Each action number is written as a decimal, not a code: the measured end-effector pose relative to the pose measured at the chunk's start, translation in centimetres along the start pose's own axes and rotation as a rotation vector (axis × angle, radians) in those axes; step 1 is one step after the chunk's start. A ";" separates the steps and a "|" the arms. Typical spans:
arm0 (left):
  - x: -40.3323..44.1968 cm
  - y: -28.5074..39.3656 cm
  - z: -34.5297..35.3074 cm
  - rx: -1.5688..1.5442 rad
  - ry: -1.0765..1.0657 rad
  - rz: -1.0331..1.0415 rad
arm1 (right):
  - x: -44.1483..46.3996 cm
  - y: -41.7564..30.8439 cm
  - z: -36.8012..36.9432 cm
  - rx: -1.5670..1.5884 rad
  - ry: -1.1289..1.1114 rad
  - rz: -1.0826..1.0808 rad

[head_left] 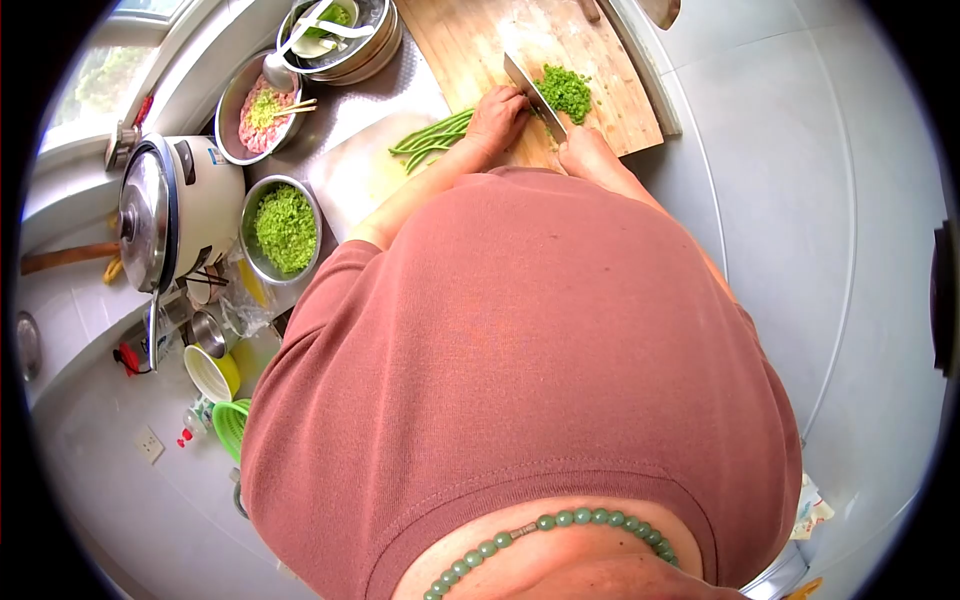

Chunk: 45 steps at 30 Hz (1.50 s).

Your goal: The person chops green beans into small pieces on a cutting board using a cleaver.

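Observation:
My right hand (586, 153) is closed round the handle end of a knife (534, 95), whose wide blade stands on the wooden cutting board (470, 40). Close to the blade's left side, my left hand (498, 120) has its fingers curled on the long green beans (432, 138), which stick out to the left past the board's edge. Chopped green pieces (564, 94) lie in a pile just right of the blade. The knife's handle is mostly hidden by my right hand.
On the left stand a metal bowl of minced meat (250, 135), a metal bowl of shredded greens (285, 230), a white cooker (205, 200) and stacked bowls (372, 55) with a white spoon. Below them are a yellow bowl (212, 374) and a green basket (232, 425).

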<state>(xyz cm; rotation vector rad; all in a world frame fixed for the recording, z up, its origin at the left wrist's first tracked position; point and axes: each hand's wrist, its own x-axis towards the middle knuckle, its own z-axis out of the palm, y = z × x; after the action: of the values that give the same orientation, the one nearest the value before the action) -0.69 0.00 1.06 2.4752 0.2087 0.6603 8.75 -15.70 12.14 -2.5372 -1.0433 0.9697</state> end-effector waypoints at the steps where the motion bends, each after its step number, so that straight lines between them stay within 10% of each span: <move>1: 0.0 0.0 0.0 -0.001 0.001 -0.001 | 0.1 0.0 0.1 -0.012 -0.011 -0.003; 45: 0.0 -0.6 0.1 -0.043 -0.061 -0.013 | 1.9 0.2 1.1 -0.009 -0.003 -0.038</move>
<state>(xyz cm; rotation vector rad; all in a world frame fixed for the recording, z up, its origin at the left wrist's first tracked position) -0.65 0.44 0.67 2.4470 0.1857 0.5770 9.13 -14.56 10.25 -2.5144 -1.0948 0.9619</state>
